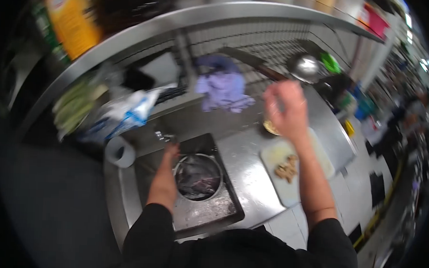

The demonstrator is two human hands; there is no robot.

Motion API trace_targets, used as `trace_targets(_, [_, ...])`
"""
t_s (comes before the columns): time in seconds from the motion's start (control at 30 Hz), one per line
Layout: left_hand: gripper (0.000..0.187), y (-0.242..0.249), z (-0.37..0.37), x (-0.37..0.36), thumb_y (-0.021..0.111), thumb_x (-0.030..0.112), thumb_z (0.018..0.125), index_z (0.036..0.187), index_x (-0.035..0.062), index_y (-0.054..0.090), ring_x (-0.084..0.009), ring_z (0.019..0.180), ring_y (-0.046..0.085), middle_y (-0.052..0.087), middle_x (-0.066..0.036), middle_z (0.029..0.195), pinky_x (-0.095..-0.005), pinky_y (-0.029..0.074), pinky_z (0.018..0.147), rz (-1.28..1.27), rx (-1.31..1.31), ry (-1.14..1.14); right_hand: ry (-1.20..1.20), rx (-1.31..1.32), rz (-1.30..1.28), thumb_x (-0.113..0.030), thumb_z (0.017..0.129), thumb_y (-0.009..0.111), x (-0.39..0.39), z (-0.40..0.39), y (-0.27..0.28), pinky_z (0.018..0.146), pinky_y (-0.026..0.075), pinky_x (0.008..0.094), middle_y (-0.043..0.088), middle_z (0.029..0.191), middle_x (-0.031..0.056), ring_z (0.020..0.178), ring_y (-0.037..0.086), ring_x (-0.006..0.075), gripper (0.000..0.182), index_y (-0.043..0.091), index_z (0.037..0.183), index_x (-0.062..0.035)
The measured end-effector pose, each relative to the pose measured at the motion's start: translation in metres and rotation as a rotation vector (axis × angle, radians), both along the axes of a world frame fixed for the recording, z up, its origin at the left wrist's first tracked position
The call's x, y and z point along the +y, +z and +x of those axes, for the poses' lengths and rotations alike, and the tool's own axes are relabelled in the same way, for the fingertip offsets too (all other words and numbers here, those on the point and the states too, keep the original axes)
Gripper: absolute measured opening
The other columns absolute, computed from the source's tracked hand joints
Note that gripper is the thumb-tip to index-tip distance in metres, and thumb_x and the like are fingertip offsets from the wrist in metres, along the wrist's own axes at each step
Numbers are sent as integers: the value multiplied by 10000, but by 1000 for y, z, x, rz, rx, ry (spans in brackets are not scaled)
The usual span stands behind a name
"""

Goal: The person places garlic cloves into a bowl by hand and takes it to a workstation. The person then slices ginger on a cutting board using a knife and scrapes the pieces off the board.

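My left hand (168, 160) reaches down to the left rim of a round metal bowl (198, 177) standing in the sink (206, 210); its fingers lie by the rim near the tap (164, 137), and blur hides whether they grip. Dark wet contents fill the bowl. My right hand (286, 111) is raised above the counter, blurred, over a small dish (271, 128) of something yellowish. Whether it holds anything is unclear. Below it lies a white cutting board (296, 173) with chopped brownish pieces (287, 168).
A purple cloth (223, 86) hangs at the back wall. Plastic bags (127, 112) and a paper roll (120, 151) sit left of the sink. A steel ladle (306, 66) lies at the back right. An orange box (72, 17) stands on the upper shelf.
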State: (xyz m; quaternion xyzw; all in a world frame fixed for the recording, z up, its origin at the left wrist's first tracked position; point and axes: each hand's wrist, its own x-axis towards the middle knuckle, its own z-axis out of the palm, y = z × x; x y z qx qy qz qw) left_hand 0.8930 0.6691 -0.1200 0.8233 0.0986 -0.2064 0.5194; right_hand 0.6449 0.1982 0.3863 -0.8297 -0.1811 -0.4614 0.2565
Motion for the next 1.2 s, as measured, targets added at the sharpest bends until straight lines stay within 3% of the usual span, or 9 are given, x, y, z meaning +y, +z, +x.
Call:
trace_targets(0.33, [316,90,-29,-38,535,314,1000,1120,56,674,-237,582,666,726,-139,840,-393,518,479,189,103,231,-368,1012,-395,-192,930,701,-17,133,46,956,584,489,748,1210,217,1142,716,409,306,726,1168,0])
trace_targets(0.5, [410,83,-18,-14,505,358,1033,1319,71,563,-246,574,640,728,-128,894,-402,532,508,152,209,111,-436,595,-583,-37,836,659,-37,89,63,888,599,502,773,1000,228,1013,747,410,245,702,1073,6])
trace_targets(0.63, [362,72,-1,-9,568,398,1025,1025,58,692,-224,549,621,668,-118,744,-391,530,492,-23,172,207,-412,212,-576,-89,881,678,-87,-4,59,790,588,464,724,897,162,897,724,357,205,600,1061,-28])
trace_targets(0.67, [328,36,33,22,648,416,1031,1055,89,650,-224,559,632,607,-77,709,-395,585,530,-406,204,440,-375,164,-594,-124,895,696,-103,-29,48,768,584,445,702,890,136,873,713,339,205,587,1046,-39])
trace_targets(0.7, [389,76,12,1,667,458,1007,875,92,673,-201,560,630,647,-87,708,-359,532,484,-220,176,212,-337,120,-563,-139,895,707,-123,-50,27,748,578,433,681,889,121,849,701,326,216,580,1044,-46])
trace_targets(0.8, [420,110,27,-15,673,519,1010,1072,111,597,-184,610,656,635,-49,716,-311,550,518,-303,277,382,-256,96,-400,-72,854,729,-181,-104,-49,715,559,413,659,912,108,829,685,310,273,601,1095,-52])
trace_targets(1.07, [380,92,-97,-84,634,506,1025,1012,127,623,-212,703,699,705,-64,812,-367,599,645,-813,18,499,-608,871,162,-167,966,635,-241,-242,-259,665,537,539,704,782,211,727,693,454,277,519,1197,-67])
trace_targets(1.13, [632,106,-158,-126,684,483,974,1381,1,649,-403,1198,657,706,-212,1207,-581,495,1063,961,203,-143,-634,945,270,-169,977,619,-255,-253,-278,672,530,562,700,775,231,726,688,471,275,506,1208,-72])
trace_targets(1.2, [439,42,-193,-163,759,450,902,1171,103,753,-360,1143,675,726,-207,1111,-502,496,1031,1359,-495,452,-647,1014,372,-172,988,602,-276,-254,-294,679,523,584,697,767,251,725,684,488,274,492,1219,-77])
